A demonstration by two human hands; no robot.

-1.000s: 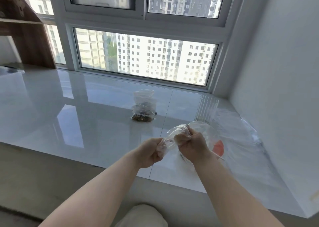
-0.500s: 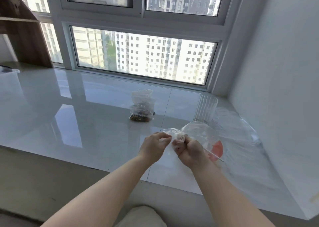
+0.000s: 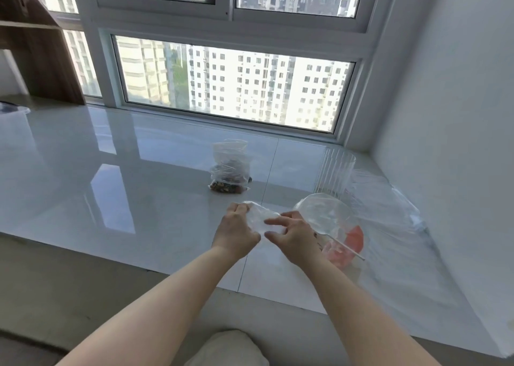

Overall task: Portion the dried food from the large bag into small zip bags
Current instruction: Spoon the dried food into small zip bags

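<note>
Small zip bag (image 3: 262, 221), clear and empty, held just above glossy white sill (image 3: 83, 187), now flattened between hands instead of bunched as second ago; likely being opened for filling. Left hand (image 3: 236, 231) grips left edge, fingers curled round plastic. Right hand (image 3: 292, 235) pinches right edge, forefinger extended across bag. Large bag (image 3: 229, 168) with dried food stands farther back, near window. Ribbed glass (image 3: 335, 174) just right.
</note>
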